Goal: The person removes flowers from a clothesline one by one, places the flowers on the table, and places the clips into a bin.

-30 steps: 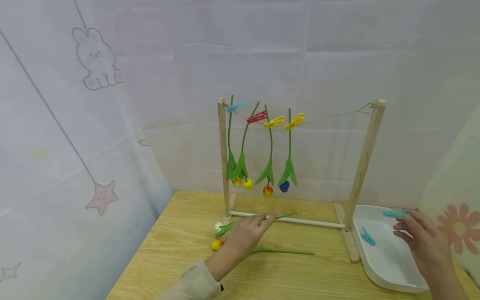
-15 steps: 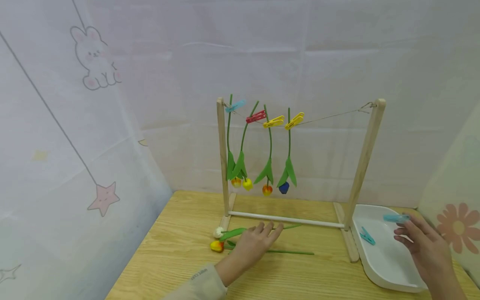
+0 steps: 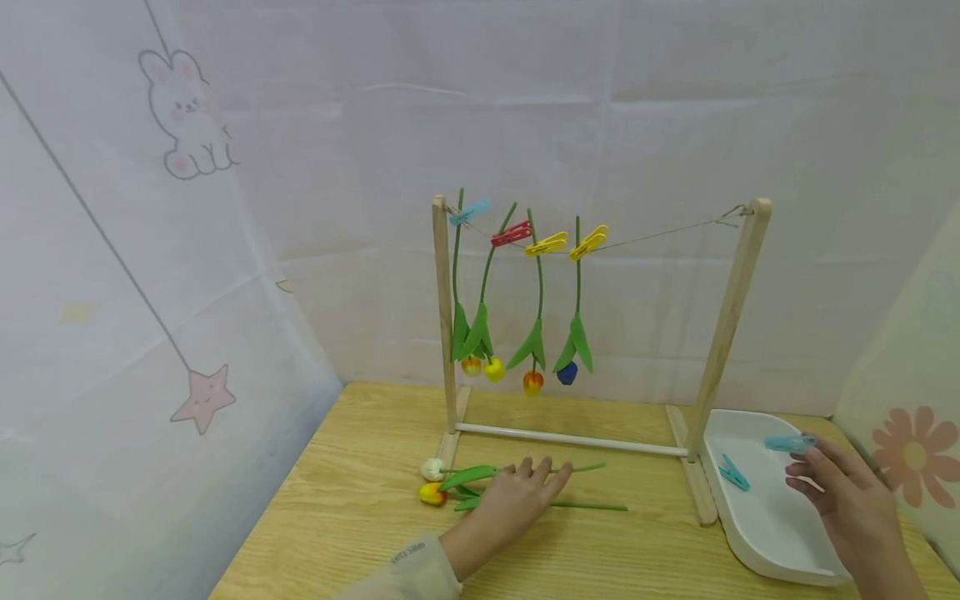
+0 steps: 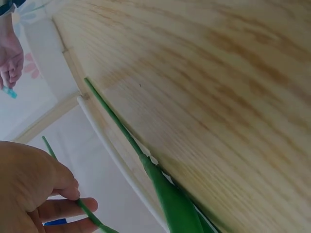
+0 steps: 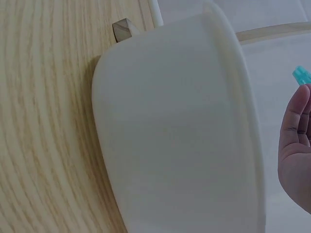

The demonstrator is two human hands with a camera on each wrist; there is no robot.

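Observation:
My left hand [image 3: 517,500] pinches the green stem [image 4: 89,211] of a white tulip between thumb and fingers, low over the table. The white bloom [image 3: 432,469] points left. Just in front of it lies a yellow-orange tulip [image 3: 432,493], its stem running right beneath my hand and its middle hidden. My right hand [image 3: 855,500] holds a light-blue clothespin [image 3: 783,443] by one end above the white tray [image 3: 795,525]. A second blue clothespin [image 3: 734,473] rests inside that tray. In the right wrist view the held clothespin [image 5: 301,75] shows at the fingertips.
Behind the hands stands a wooden frame [image 3: 731,333] with a sagging string. Several tulips hang head-down from it, including a blue one [image 3: 567,372], clipped by blue, red [image 3: 512,233] and yellow clothespins [image 3: 588,242]. A white rod [image 3: 570,438] joins the frame's feet.
My left hand has slid right and a little nearer, and the white tulip now lies closer to the yellow-orange one. My right hand with the clothespin has dipped slightly.

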